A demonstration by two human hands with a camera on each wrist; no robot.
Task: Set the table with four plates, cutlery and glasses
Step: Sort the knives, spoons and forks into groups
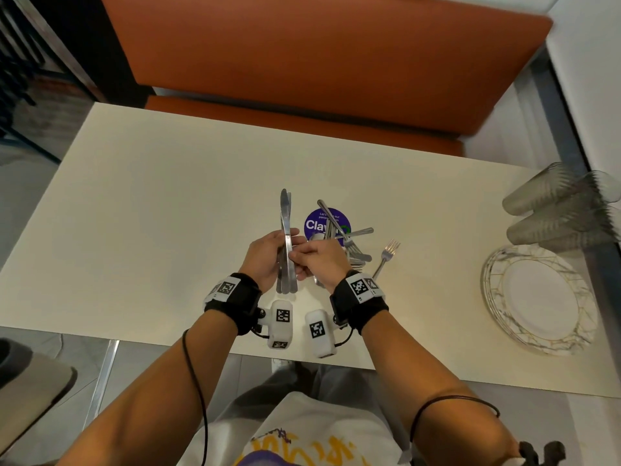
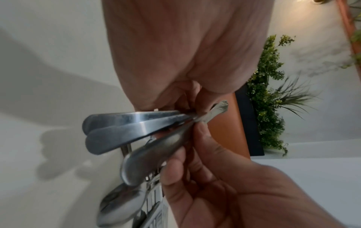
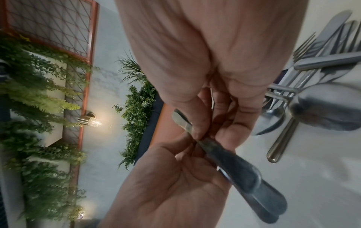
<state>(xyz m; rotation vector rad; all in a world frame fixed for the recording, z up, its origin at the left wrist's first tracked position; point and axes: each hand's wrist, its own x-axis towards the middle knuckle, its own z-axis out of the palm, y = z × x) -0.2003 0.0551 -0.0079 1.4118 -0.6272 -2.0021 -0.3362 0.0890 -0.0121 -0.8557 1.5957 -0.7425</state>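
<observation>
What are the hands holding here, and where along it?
A bundle of knives: the left hand grips it mid-length, near where handles meet blades, and the right hand pinches one knife at the same spot.

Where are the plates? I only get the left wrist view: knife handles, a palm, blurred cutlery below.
Observer: The plates sit in one stack at the right end of the table; none is laid out.
Operator: And the glasses?
Observer: The glasses are nested in stacks just beyond the plates, at the far right edge.
Operator: Is all the loose cutlery in one heap?
Observer: Nearly. One fork lies alone, right of the cutlery pile, tines pointing away from you.
</observation>
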